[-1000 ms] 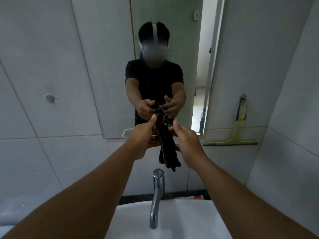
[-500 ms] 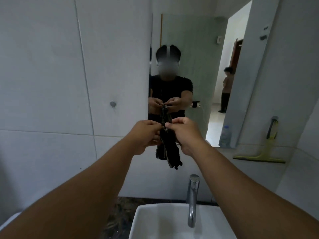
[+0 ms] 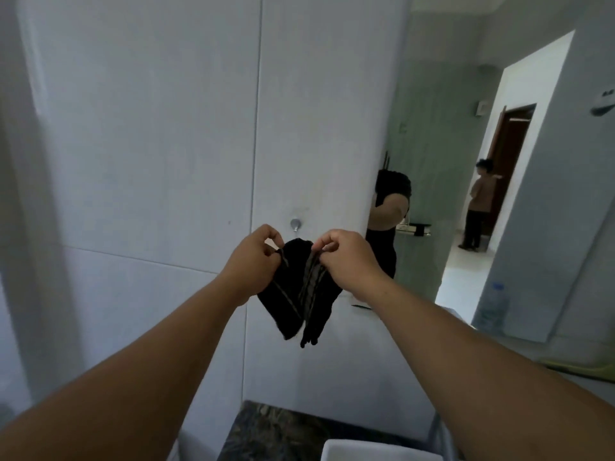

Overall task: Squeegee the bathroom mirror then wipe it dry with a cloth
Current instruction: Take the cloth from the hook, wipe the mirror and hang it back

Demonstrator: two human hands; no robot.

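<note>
Cloth (image 3: 299, 287) being held up before white tiled wall (image 3: 149, 144).
Top edge being pinched by left hand (image 3: 254, 261) and right hand (image 3: 346, 262); mirror (image 3: 466, 194) sitting right, doorway being reflected.

we see a black cloth (image 3: 299, 294) crossed by thin pale stripes (greyish-tan, running lengthwise along the folds), with a sliver of white at its lower tip. behind the cloth the wall tiles (image 3: 149, 144) are plain pale grey-white with thin darker joints. right of the cloth the mirror (image 3: 466, 161) shows a muted green wall and a dark brown doorway. below the cloth we see a dark mottled countertop (image 3: 276, 434), brown-black with lighter flecks, and beside it a white basin (image 3: 372, 452).
</note>
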